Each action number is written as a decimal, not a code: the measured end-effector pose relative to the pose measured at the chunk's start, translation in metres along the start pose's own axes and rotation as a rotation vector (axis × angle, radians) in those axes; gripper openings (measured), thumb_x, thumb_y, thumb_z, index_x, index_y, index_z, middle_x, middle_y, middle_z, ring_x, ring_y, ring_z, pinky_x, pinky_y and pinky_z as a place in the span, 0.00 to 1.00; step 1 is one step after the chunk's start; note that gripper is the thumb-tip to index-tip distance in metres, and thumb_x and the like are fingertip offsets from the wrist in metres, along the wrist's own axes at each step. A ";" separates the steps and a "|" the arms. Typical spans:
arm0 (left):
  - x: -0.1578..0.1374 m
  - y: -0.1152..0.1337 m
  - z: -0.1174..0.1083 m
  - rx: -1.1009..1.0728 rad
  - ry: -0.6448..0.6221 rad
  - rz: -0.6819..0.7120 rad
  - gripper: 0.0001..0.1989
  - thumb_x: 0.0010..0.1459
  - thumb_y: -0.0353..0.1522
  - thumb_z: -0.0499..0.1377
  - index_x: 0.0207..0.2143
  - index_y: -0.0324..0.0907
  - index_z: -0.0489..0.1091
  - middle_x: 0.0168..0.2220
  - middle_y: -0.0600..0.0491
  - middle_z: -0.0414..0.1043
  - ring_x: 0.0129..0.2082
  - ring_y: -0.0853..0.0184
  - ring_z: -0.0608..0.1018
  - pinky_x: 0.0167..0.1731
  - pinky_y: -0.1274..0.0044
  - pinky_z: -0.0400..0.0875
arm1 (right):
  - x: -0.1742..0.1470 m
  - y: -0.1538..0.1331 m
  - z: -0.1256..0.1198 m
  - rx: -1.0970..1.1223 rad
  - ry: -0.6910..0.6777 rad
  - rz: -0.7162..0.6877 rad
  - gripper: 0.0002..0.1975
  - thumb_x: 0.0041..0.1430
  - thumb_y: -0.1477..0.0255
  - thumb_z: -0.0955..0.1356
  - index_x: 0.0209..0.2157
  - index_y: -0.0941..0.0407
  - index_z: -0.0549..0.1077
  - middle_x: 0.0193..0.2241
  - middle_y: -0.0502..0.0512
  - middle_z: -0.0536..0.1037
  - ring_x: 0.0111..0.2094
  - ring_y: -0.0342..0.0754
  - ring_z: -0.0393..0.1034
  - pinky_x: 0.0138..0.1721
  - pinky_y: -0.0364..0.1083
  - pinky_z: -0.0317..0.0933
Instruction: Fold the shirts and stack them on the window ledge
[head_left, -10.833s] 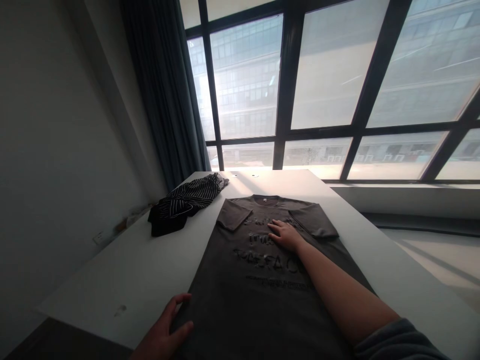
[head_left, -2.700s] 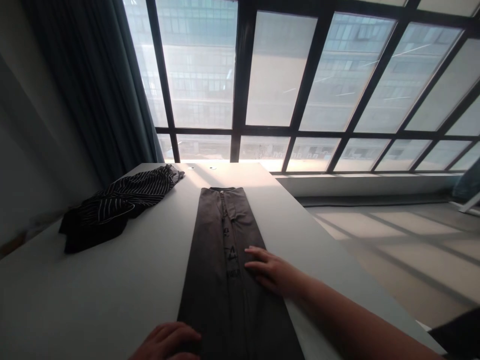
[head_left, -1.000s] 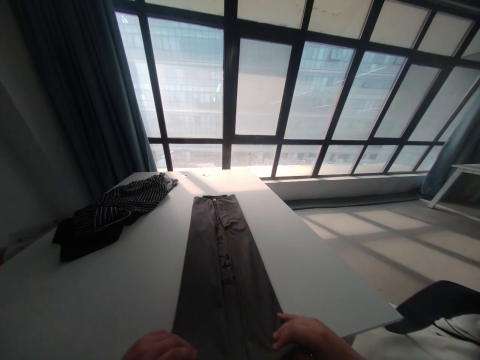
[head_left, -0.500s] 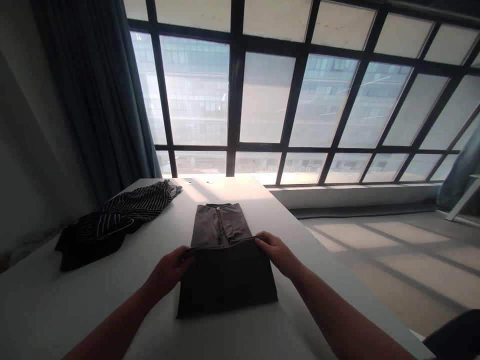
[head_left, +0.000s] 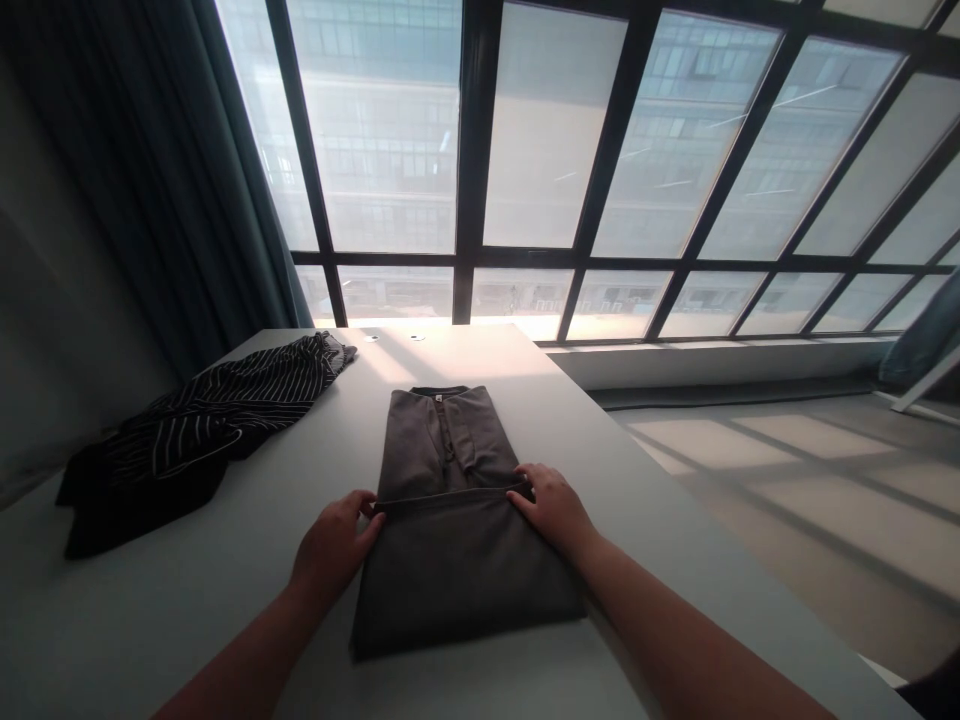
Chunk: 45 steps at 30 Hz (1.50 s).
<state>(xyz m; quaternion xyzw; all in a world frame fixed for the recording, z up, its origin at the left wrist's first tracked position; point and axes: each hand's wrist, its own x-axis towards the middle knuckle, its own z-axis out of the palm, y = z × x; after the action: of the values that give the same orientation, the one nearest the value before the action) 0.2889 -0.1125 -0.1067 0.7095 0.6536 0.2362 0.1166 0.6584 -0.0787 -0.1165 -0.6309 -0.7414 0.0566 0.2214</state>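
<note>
A dark grey shirt [head_left: 457,575] lies on the white table in front of me, its lower part folded up over the front. The collar and button placket show at the far end, above the fold's edge. My left hand [head_left: 335,540] pinches the left end of that edge between thumb and fingers. At the right end, my right hand [head_left: 553,508] grips the same edge, thumb on top and fingertips at the side. The folded layer rests flat on the shirt.
Left of the shirt, a black garment with white stripes [head_left: 225,410] lies crumpled on the white table [head_left: 300,480]. A dark curtain [head_left: 217,200] hangs behind it. Beyond the table stand large windows [head_left: 397,150]; sunlit floor [head_left: 810,450] is to the right.
The folded flap has come down from a slightly raised position to lie flat on the shirt, both hands still at its edge. My view has tilted downward.
</note>
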 end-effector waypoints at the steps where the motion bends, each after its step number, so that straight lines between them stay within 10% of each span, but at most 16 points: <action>1: 0.001 -0.004 0.003 -0.005 0.007 0.001 0.12 0.65 0.37 0.58 0.49 0.45 0.72 0.43 0.50 0.79 0.46 0.56 0.78 0.44 0.70 0.69 | 0.001 0.001 0.002 -0.043 0.015 0.002 0.18 0.65 0.62 0.70 0.53 0.55 0.75 0.51 0.61 0.78 0.52 0.58 0.71 0.56 0.53 0.63; 12: -0.012 0.037 0.009 0.007 0.224 0.398 0.15 0.70 0.38 0.53 0.51 0.45 0.76 0.55 0.46 0.78 0.55 0.55 0.78 0.56 0.64 0.73 | -0.010 -0.027 -0.004 -0.151 0.145 -0.139 0.24 0.69 0.63 0.65 0.62 0.55 0.72 0.67 0.65 0.66 0.73 0.64 0.48 0.72 0.65 0.41; 20: -0.006 0.062 0.047 0.297 -0.100 0.231 0.31 0.70 0.43 0.52 0.70 0.38 0.62 0.73 0.45 0.56 0.74 0.48 0.57 0.72 0.53 0.52 | -0.016 -0.056 0.001 -0.090 -0.342 -0.078 0.33 0.73 0.54 0.59 0.74 0.52 0.58 0.76 0.57 0.48 0.76 0.60 0.39 0.73 0.66 0.35; 45: -0.081 0.052 0.012 0.287 -0.210 0.251 0.30 0.67 0.44 0.54 0.69 0.49 0.65 0.72 0.51 0.60 0.72 0.51 0.63 0.68 0.54 0.60 | -0.103 -0.094 -0.023 -0.065 -0.429 -0.016 0.39 0.71 0.47 0.59 0.75 0.51 0.54 0.77 0.61 0.41 0.77 0.62 0.32 0.74 0.65 0.29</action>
<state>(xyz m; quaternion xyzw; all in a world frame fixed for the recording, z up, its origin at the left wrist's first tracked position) 0.3373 -0.1963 -0.1074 0.8154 0.5713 0.0783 0.0516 0.5932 -0.2007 -0.0887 -0.6053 -0.7780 0.1639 0.0383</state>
